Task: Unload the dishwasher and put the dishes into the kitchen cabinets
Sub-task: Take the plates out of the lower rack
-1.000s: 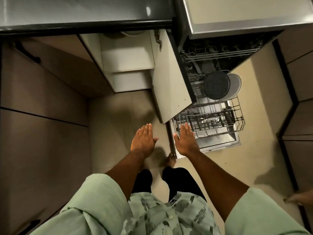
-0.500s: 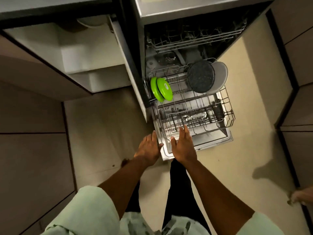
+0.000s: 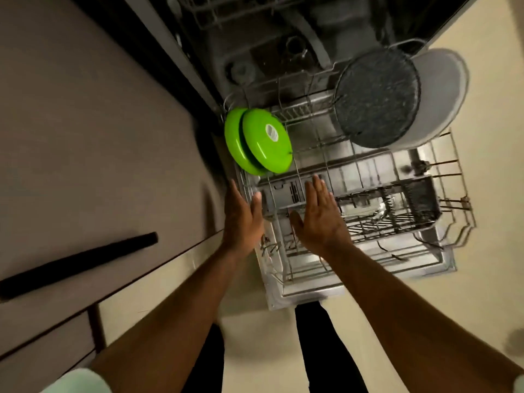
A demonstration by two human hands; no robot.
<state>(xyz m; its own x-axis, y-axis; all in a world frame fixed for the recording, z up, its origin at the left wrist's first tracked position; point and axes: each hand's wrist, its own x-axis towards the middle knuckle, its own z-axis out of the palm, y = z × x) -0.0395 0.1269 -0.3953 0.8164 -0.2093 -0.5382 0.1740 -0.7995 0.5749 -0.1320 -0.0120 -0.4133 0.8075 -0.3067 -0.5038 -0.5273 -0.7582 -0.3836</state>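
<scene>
The dishwasher's lower wire rack point(image 3: 453, 199) is pulled out over the open door point(image 3: 306, 296). Two green plates point(image 3: 266, 143) stand on edge at the rack's left rear. A dark speckled round plate point(image 3: 374, 100) leans against a pale grey plate point(image 3: 442, 97) at the right rear. A dark cutlery basket point(image 3: 419, 199) sits in the rack's middle. My left hand point(image 3: 241, 219) hovers at the rack's left edge, just below the green plates, fingers extended and empty. Over the rack, my right hand point(image 3: 317, 217) is flat and open, holding nothing.
A brown cabinet front point(image 3: 85, 137) with a black bar handle point(image 3: 76, 262) fills the left side. The upper rack point(image 3: 226, 12) stays inside the machine at the top. Beige floor point(image 3: 482, 293) lies to the right. My legs point(image 3: 320, 350) stand at the door's front edge.
My view has dropped and closed in on the lower rack. Both hands have moved forward from the door's front edge toward the green plates, still empty.
</scene>
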